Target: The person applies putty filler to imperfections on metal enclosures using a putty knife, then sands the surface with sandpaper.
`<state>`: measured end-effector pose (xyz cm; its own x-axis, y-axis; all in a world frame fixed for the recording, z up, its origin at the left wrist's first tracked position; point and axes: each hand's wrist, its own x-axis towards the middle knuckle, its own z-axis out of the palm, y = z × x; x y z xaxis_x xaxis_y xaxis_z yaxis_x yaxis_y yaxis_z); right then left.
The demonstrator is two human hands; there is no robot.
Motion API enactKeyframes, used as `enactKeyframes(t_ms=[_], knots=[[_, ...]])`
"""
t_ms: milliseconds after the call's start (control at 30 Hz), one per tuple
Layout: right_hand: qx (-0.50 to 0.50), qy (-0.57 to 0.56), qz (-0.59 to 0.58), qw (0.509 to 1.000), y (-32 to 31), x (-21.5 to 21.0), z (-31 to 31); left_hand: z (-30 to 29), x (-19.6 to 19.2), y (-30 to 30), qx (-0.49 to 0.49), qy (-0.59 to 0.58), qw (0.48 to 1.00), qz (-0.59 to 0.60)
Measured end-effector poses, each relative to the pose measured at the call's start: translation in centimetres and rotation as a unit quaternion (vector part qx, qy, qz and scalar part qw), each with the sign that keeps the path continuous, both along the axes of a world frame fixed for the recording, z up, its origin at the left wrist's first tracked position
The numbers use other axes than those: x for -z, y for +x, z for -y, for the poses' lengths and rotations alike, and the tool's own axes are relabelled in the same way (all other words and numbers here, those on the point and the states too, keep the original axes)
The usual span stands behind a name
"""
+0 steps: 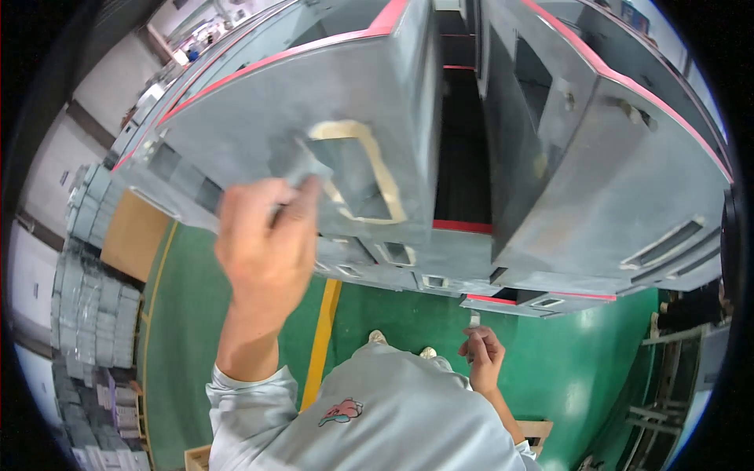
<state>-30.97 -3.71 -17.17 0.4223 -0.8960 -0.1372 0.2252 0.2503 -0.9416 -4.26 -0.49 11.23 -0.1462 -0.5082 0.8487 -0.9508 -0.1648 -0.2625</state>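
My left hand (263,235) is closed around a putty knife (308,163), blurred, with its pale blade against the grey panel (259,110). Right beside that blade, a band of cream putty (375,161) frames a rectangular recess (353,179) in the panel. Lower down and apart from the panel, my right hand (483,352) pinches a small tool with a flat metal blade (474,319). The blade points up toward the cabinet; most of its handle is hidden by my fingers.
A second grey panel (620,180) angles away on the right, past a dark gap (463,149). Pink-red strips (462,227) line the edges. Wrapped grey stacks (94,306) and a brown board (133,235) stand left. A yellow line (322,337) crosses the green floor (565,369).
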Motion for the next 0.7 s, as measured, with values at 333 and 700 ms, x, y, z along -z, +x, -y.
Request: enactKeyframes(t_ms=[333,700], knots=[[0.03,-0.021,0.041,0.998,0.5,0.0,0.4,0.6,1.7,0.9,-0.015,0.004,0.999,0.052],[0.101,0.02,0.009,0.995,-3.9,0.4,-1.9,-1.2,-0.9,3.8,0.005,-0.018,0.991,0.136]])
